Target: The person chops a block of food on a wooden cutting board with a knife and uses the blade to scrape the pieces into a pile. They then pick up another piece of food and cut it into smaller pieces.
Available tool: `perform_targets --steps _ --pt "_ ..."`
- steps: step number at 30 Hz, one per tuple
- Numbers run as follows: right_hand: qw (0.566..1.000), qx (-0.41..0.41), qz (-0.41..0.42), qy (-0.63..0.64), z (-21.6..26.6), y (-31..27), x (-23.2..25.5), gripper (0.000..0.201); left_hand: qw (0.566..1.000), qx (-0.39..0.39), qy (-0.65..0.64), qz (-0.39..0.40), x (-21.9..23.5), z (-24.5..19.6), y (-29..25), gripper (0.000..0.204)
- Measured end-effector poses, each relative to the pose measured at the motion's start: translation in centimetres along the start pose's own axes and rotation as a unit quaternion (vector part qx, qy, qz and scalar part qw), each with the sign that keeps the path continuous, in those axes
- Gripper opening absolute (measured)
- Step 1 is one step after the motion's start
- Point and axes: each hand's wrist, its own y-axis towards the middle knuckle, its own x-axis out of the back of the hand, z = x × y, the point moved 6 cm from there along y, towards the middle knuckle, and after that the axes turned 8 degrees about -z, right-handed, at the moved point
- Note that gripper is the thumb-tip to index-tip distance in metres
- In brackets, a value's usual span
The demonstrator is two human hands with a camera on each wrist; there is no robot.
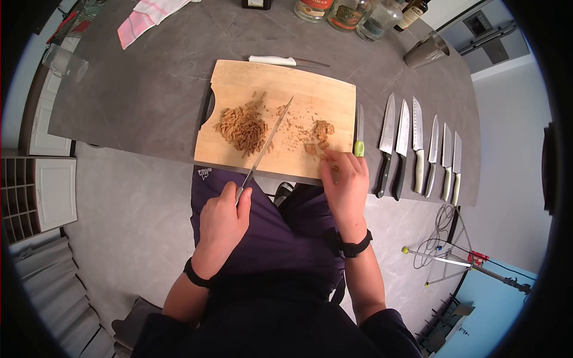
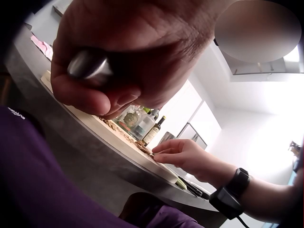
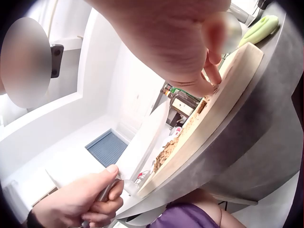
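Observation:
A wooden cutting board [image 1: 298, 83] lies on the dark grey counter. On it are a pile of chopped brown strips [image 1: 242, 128] at the left and a few larger brown chunks [image 1: 322, 132] at the right. My left hand [image 1: 231, 201] grips the metal handle of a long knife [image 1: 271, 134], whose blade slants across the board beside the pile. My right hand [image 1: 341, 176] rests at the board's near right corner, its fingertips [image 3: 211, 85] touching the wood by small crumbs. In the left wrist view the knife handle [image 2: 88, 66] sits inside the curled fingers.
Several knives [image 1: 418, 149] lie in a row right of the board, and a green-handled one [image 1: 359, 140] lies against its edge. A white-handled knife [image 1: 274, 60] sits behind it. Bottles [image 1: 346, 12], a metal cup [image 1: 427, 51], a pink cloth [image 1: 146, 15] and a glass [image 1: 62, 59] stand farther back.

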Motion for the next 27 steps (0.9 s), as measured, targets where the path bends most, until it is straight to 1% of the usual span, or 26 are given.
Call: perform_targets --steps 4,7,11,16,19,22,27 --pt "1.0 0.003 -0.028 -0.005 -0.1 0.1 0.7 0.017 1.0 -0.012 -0.009 -0.01 0.2 -0.1 0.2 0.036" --pt "0.999 -0.02 -0.028 0.041 0.7 0.1 0.6 0.015 1.0 -0.012 -0.01 -0.009 -0.2 0.2 0.1 0.036" --pt "0.994 -0.009 0.026 0.109 3.6 0.3 -1.7 0.013 1.0 -0.012 -0.008 -0.001 -0.8 0.3 -0.2 0.037" --pt "0.989 0.001 0.064 0.134 5.3 0.5 -4.4 0.011 1.0 -0.006 -0.005 0.0 -0.6 0.3 -0.3 0.037" --pt "0.994 0.055 0.049 0.079 6.1 1.1 -4.2 0.012 1.0 0.007 0.002 0.008 -0.5 0.4 -0.3 0.037" --pt "0.995 0.067 0.027 0.068 5.7 1.0 -4.2 0.013 1.0 -0.007 0.009 -0.004 -0.6 0.6 -0.5 0.037" --pt "0.999 0.021 0.019 0.038 5.2 0.6 -4.1 0.018 1.0 0.004 0.011 0.014 -0.6 0.0 -0.4 0.037"
